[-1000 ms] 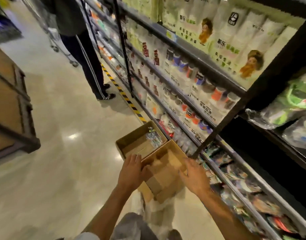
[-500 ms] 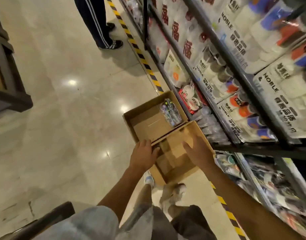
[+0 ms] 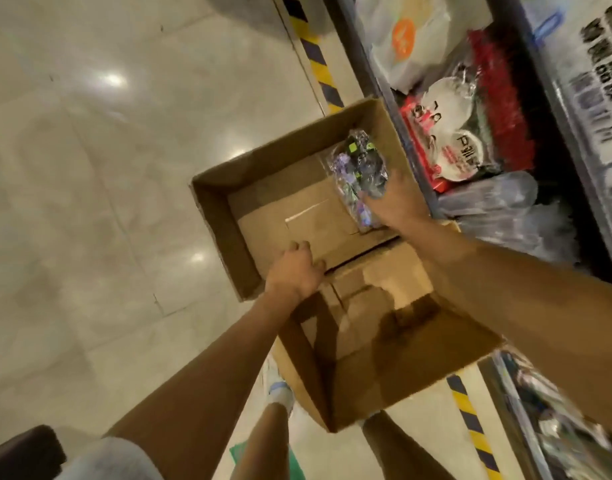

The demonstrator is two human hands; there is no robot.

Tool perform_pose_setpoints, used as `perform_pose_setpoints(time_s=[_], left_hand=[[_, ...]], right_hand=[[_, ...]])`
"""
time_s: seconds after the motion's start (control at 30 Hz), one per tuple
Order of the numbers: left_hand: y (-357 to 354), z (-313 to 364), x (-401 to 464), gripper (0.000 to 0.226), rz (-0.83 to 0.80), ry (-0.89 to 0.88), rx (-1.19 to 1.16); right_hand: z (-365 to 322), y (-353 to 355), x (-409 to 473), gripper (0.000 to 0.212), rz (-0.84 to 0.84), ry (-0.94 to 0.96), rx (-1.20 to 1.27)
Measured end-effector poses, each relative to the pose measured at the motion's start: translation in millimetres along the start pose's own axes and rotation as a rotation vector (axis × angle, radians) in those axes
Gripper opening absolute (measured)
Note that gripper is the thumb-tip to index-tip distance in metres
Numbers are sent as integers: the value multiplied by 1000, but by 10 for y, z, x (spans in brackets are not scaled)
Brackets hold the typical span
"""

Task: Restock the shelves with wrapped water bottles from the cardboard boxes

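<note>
Two open cardboard boxes stand on the floor beside the shelves. The far box holds one wrapped bottle pack in shiny plastic at its right side. My right hand reaches into that box and lies on the near end of the pack; its fingers are partly hidden, so the grip is unclear. My left hand grips the rim where the far box meets the near box. The near box holds only cardboard dividers.
The low shelf on the right carries bagged goods, a red-and-white pack and clear wrapped items. Yellow-black floor tape runs along the shelf base. Polished floor lies to the left. My legs and shoe are below the boxes.
I have bent lower over the boxes. My right hand left the near box and reached into the far box onto the wrapped pack. My left hand shifted onto the shared rim.
</note>
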State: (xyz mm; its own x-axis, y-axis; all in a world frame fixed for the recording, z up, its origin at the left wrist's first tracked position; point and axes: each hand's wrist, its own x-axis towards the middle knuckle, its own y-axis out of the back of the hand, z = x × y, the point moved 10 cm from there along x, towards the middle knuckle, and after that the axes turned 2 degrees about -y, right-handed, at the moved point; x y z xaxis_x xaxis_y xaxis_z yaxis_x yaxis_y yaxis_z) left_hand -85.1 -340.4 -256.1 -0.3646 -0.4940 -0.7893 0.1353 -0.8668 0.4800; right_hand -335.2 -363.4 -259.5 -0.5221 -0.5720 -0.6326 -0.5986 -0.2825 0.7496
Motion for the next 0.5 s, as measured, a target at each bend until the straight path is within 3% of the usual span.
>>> perform_pose_setpoints(time_s=[0.13, 0.33, 0.5], left_hand=[[-431, -307, 616, 53, -42, 23, -62], [-579, -457, 1151, 60, 47, 81, -327], [-624, -430, 1595, 62, 58, 143, -459]], right_hand=[[124, -418, 694, 99, 26, -44, -38], [240, -840, 1240, 110, 90, -142, 21], [345, -939, 1386, 97, 121, -175, 117]])
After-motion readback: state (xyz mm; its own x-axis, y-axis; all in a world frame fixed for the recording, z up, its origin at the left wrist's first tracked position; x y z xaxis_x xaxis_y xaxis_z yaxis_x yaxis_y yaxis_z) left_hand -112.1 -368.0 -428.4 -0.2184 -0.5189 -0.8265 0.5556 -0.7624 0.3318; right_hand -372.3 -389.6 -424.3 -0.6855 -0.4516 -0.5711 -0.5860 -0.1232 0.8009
